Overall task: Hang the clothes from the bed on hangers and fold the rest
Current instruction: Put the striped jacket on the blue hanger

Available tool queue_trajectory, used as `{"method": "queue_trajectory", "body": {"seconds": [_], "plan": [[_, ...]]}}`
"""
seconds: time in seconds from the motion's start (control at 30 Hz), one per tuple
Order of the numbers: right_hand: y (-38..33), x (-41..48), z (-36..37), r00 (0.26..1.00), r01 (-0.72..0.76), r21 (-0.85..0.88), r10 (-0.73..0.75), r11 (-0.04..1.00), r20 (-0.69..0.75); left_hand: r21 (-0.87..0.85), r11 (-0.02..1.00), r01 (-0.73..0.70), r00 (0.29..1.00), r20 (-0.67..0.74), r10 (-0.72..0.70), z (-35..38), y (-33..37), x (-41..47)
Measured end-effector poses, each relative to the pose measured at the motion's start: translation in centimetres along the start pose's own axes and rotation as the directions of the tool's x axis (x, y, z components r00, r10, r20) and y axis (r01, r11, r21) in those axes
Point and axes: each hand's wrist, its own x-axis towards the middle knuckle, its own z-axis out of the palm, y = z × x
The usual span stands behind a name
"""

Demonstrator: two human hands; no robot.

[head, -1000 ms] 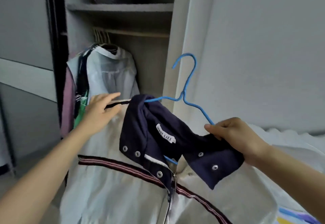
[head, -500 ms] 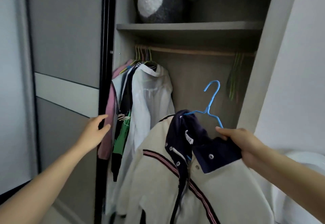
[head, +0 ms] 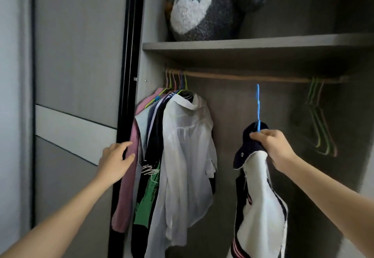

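An open wardrobe: a grey shelf (head: 242,45) well above the right hand (head: 273,146) carries a grey plush toy (head: 212,6), and a wooden rail (head: 242,76) runs under it. Empty hangers (head: 317,120) hang to the right of that hand; a white shirt (head: 186,156) and darker clothes hang between the two hands. The left hand (head: 116,162), fingers loose and apart, lies against a pink garment (head: 129,187) at the sliding door (head: 77,75) edge. The right hand is clamped on the navy collar of a cream jacket (head: 259,197) with striped trim, which droops below the fist; its blue hanger (head: 258,104) stands up from the fist, hook just under the rail. Half a second ago the jacket faced the camera spread wide; it has turned edge-on and narrow
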Motion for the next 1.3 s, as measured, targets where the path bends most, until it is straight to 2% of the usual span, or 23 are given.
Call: {"method": "queue_trajectory", "body": {"seconds": [0.13, 0.27, 0.33, 0.5, 0.6, 0.73, 0.9, 1.03, 1.13, 1.3], "plan": [[0.8, 7.8, 1.7, 0.997, 0.017, 0.069, -0.012, 0.997, -0.079, 0.121, 0.992, -0.024, 0.997, -0.064, 0.032, 1.5, -0.4, 7.0], [1.2, 14.5, 3.3, 0.983, 0.126, 0.114, -0.109, 0.986, -0.147, 0.211, 0.977, -0.027, 0.980, -0.189, 0.068, 2.9, 0.3, 14.2], [1.1, 16.9, 4.4, 0.976, 0.178, 0.119, -0.160, 0.977, -0.151, 0.199, 0.980, -0.022, 0.965, -0.252, 0.073, 3.4, 0.6, 16.7], [-0.3, 22.5, 8.3, 0.963, 0.264, 0.094, -0.256, 0.960, -0.087, 0.210, 0.977, 0.026, 0.957, -0.289, 0.037, 5.6, 0.1, 20.4], [-0.8, 26.1, 10.3, 0.971, 0.233, 0.022, -0.231, 0.972, -0.064, 0.249, 0.966, 0.064, 0.948, -0.317, 0.019, 6.4, -0.8, 21.7], [-1.0, 29.7, 13.9, 0.974, 0.227, -0.070, -0.226, 0.971, 0.025, 0.350, 0.935, 0.051, 0.967, -0.252, 0.041, 6.7, -2.0, 23.5], [-0.8, 33.5, 20.1, 0.974, 0.221, -0.176, -0.206, 0.959, 0.099, 0.415, 0.909, -0.050, 0.937, -0.295, 0.186, 7.2, -3.2, 24.4], [0.2, 34.9, 24.1, 0.986, 0.131, -0.152, -0.112, 0.980, 0.127, 0.556, 0.821, -0.129, 0.895, -0.292, 0.338, 7.1, -4.8, 24.4], [2.0, 35.0, 27.2, 0.980, 0.028, -0.070, -0.014, 0.997, 0.197, 0.575, 0.804, -0.151, 0.879, -0.294, 0.375, 6.9, -5.8, 24.7], [1.9, 34.2, 30.1, 0.988, 0.063, -0.109, -0.046, 0.992, 0.150, 0.538, 0.827, -0.165, 0.877, -0.303, 0.372, 6.4, -5.1, 24.3]]}}
